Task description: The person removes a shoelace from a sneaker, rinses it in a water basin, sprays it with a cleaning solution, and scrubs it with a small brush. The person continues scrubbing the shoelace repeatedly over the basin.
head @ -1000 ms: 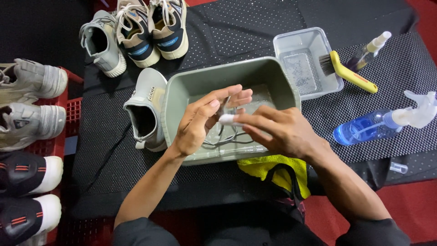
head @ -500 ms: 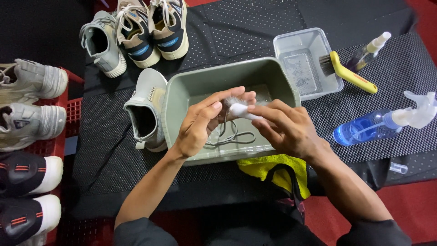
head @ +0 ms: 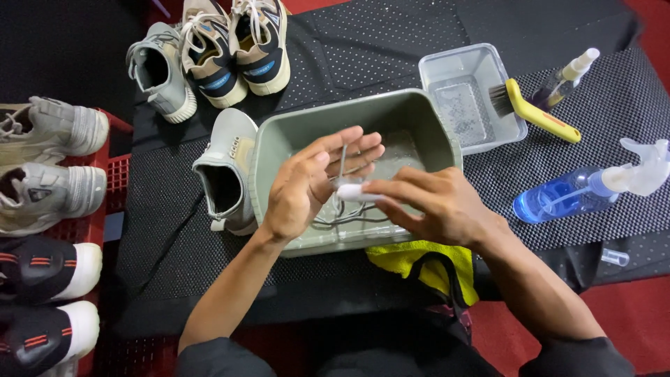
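While both my hands hang over the grey-green tub (head: 279,150), I am in the middle of scrubbing a shoelace (head: 343,162) with a small white brush (head: 354,193), and I judge the lace only partly worked, since most of it trails down into the shallow water at the bottom of the tub. My left hand (head: 310,183) is held flat and nearly fully open, palm up, fingers (head: 352,143) lying side by side above the tub's middle, with the lace draped across them. My right hand (head: 436,206) is curled half closed over the tub's right side, its fingertips pinching the white brush against the left palm; whether bristles or only the handle meets the lace I cannot quite tell. The next move, as I judge it, calls for a short stroke along the lace while the palm stays firm underneath. Just left of the tub, touching its wall, lies a pale grey shoe (head: 227,174) with no lace.
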